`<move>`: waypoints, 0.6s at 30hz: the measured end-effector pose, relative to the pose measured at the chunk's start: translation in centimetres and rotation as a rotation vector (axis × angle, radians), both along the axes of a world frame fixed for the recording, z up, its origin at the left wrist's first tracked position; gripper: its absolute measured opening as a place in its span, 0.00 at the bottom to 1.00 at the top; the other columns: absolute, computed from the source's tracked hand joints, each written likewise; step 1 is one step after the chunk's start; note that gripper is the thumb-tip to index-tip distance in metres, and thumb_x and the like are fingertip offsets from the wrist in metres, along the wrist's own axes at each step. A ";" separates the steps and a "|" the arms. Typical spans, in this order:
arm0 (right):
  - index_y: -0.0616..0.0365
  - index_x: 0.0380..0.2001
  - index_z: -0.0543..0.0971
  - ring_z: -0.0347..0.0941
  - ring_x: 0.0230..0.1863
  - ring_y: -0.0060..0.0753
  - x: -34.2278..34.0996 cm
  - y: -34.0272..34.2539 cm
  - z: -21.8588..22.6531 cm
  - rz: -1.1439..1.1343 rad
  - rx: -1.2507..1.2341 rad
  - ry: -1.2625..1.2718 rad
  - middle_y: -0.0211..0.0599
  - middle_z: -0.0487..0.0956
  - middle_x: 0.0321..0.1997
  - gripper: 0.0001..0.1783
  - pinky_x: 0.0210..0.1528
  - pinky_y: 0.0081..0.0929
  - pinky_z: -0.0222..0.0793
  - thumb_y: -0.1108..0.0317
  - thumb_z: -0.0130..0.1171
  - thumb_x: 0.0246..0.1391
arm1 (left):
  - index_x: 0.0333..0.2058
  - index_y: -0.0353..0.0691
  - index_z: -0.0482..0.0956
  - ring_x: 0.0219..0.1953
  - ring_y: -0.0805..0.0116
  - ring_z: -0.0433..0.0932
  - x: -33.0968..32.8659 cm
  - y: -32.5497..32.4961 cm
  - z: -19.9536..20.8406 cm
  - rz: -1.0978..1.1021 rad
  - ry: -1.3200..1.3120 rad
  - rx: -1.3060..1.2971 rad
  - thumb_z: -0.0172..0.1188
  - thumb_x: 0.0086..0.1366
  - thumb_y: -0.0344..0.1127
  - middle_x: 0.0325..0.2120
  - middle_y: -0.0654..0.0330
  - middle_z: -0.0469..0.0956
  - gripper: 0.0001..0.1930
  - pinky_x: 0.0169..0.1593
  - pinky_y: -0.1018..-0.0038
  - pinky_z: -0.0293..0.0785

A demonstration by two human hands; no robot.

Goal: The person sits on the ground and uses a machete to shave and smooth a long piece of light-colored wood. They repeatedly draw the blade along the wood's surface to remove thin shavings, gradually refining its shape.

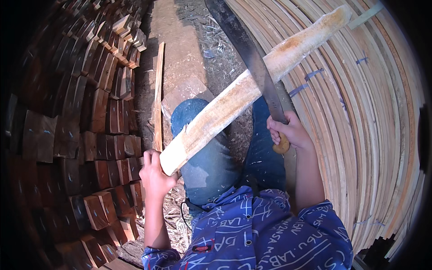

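Note:
A long, pale wooden slat with brown patches of bark slants across my lap, from the lower left up to the far right. My left hand is closed around its near end, beside my knee. In my right hand is the yellowish handle of a machete, the fingers wrapped round it. The dark, broad blade points up and away to the left and crosses over the slat near its middle. Whether the blade touches the wood or is just above it, I cannot tell.
Stacked dark wood blocks rise close on my left. Bundles of long, pale strips, tied with bluish bands, fill the right side. A thin strip of wood lies upright-looking beyond my left hand. Shavings litter the ground ahead.

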State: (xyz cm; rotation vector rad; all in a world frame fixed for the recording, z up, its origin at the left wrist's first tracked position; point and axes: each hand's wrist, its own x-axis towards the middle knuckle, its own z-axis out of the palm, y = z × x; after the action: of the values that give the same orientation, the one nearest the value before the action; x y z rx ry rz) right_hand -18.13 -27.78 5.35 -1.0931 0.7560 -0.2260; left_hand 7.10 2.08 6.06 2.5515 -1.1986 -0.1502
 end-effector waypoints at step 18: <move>0.64 0.38 0.73 0.67 0.13 0.18 2.5 1.4 0.9 -0.426 -0.432 0.228 0.30 0.73 0.19 0.14 0.13 0.21 0.62 0.73 0.67 0.52 | 0.34 0.38 0.71 0.31 0.43 0.77 -0.6 -0.6 -0.3 0.008 0.033 -0.009 0.66 0.36 0.32 0.34 0.51 0.71 0.22 0.33 0.56 0.77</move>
State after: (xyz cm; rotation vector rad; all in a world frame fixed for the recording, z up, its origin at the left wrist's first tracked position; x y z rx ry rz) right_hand -15.63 -26.34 6.27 -1.3700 1.1795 -0.6574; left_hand 6.51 1.50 5.74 2.5359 -1.1739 -0.1846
